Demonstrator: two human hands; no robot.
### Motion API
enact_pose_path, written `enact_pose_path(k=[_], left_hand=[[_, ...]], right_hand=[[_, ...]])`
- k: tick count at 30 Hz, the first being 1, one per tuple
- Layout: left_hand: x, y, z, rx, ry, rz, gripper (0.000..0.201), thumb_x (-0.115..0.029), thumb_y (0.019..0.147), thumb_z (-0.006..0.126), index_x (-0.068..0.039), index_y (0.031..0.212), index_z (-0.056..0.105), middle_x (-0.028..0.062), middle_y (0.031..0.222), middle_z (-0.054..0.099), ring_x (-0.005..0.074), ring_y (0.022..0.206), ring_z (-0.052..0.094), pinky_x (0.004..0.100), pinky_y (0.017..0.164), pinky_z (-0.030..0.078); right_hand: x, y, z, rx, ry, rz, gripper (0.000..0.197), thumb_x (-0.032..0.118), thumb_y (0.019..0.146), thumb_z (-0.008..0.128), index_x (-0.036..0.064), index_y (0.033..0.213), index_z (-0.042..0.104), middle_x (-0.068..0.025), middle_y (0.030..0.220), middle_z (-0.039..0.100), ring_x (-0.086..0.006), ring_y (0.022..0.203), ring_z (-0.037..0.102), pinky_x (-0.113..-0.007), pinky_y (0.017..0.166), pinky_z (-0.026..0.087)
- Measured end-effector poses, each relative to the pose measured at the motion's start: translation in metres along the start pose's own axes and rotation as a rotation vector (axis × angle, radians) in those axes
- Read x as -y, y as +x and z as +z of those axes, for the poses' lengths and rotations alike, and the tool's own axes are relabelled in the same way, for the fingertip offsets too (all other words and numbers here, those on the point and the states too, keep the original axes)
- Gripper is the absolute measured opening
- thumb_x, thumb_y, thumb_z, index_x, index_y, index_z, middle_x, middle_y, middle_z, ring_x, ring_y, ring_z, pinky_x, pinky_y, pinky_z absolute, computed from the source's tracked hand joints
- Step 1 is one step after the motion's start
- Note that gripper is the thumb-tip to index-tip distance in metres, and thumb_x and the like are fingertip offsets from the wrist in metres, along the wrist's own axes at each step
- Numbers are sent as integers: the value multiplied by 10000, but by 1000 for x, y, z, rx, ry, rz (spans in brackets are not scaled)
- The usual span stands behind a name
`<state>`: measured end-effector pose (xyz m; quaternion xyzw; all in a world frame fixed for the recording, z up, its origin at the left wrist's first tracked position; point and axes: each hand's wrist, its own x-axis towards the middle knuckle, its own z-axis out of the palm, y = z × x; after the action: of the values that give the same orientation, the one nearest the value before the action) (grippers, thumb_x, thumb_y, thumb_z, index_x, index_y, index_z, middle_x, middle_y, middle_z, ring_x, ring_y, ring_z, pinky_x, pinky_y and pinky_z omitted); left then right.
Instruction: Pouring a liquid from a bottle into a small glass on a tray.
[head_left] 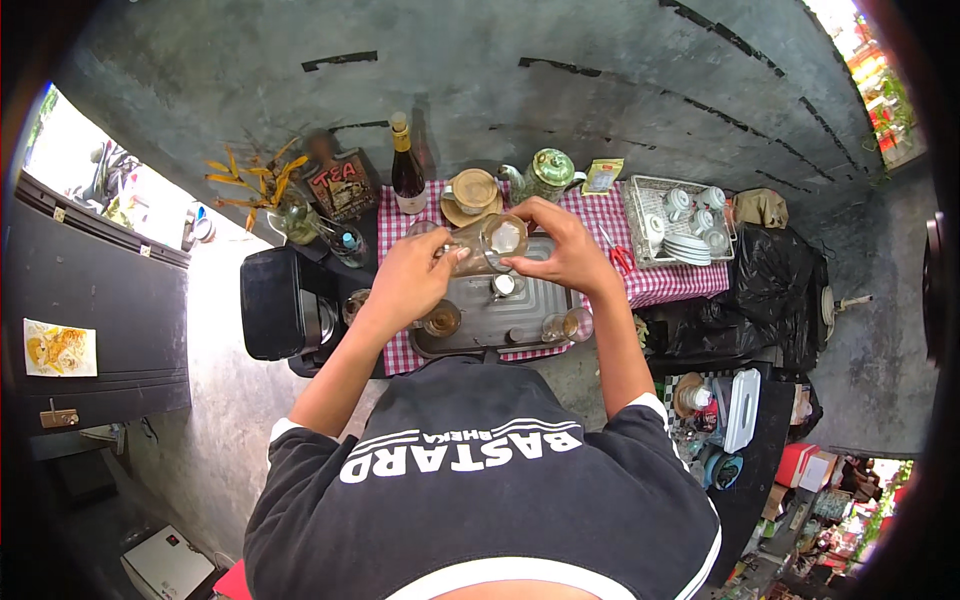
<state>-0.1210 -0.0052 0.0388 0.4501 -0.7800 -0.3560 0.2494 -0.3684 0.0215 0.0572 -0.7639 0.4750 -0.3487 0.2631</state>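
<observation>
Both of my hands are raised over a grey tray (560, 285) on a red-and-white checked cloth (700, 283). Between them a clear glass vessel (478, 240) lies tilted, its round mouth toward the right, with something whitish showing inside. My left hand (420, 272) grips its left part, fingers closed. My right hand (565, 250) curls round the rim, thumb below and fingers above. Below the vessel, a small white-topped cup (505, 286) stands on the tray. A glass with brown contents (441, 320) is at the tray's left, and clear glasses (575, 325) are at its right.
Behind the tray stand a dark bottle (407, 170), a cup on a saucer (472, 192) and a green teapot (552, 175). A wire rack (640, 205) of white crockery and red-handled scissors (620, 258) lie right. A black appliance (270, 305) stands left.
</observation>
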Motion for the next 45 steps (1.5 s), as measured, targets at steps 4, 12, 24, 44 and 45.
enact_pose_path(k=[4, 12, 24, 44, 45], left_hand=[[1, -2, 2, 7, -4, -14, 254, -225, 951, 659, 28, 948, 639, 230, 760, 639, 362, 675, 623, 411, 647, 464], [3, -5, 3, -3, -24, -34, 260, -237, 953, 657, 22, 950, 639, 236, 749, 626, 371, 662, 605, 416, 631, 454], [12, -12, 0, -39, -98, -61, 263, -238, 965, 652, 24, 962, 641, 212, 692, 600, 297, 591, 551, 396, 598, 432], [42, -32, 1, -143, -405, -53, 237, -185, 1006, 625, 51, 984, 610, 78, 699, 536, 120, 687, 454, 311, 631, 412], [42, -33, 0, -146, -416, -55, 235, -184, 1009, 621, 50, 981, 609, 71, 703, 534, 115, 694, 454, 304, 635, 411]], right_hand=[[1, 2, 0, 35, -22, -23, 489, 176, 739, 859, 26, 1147, 636, -116, 1064, 674, -295, 972, 666, -383, 870, 542], [5, 6, 0, 94, -65, -24, 488, 178, 734, 846, 17, 1142, 630, -132, 1062, 673, -328, 1000, 657, -405, 874, 538], [17, 23, 4, 198, -195, -62, 490, 186, 740, 837, 0, 1143, 629, -139, 1011, 651, -321, 974, 642, -402, 859, 523], [59, 53, 15, 332, -375, -117, 522, 264, 760, 817, 10, 1177, 634, -150, 1095, 646, -368, 1055, 618, -434, 926, 489], [61, 54, 15, 334, -376, -116, 522, 264, 760, 817, 10, 1177, 634, -150, 1095, 646, -368, 1055, 618, -434, 926, 489]])
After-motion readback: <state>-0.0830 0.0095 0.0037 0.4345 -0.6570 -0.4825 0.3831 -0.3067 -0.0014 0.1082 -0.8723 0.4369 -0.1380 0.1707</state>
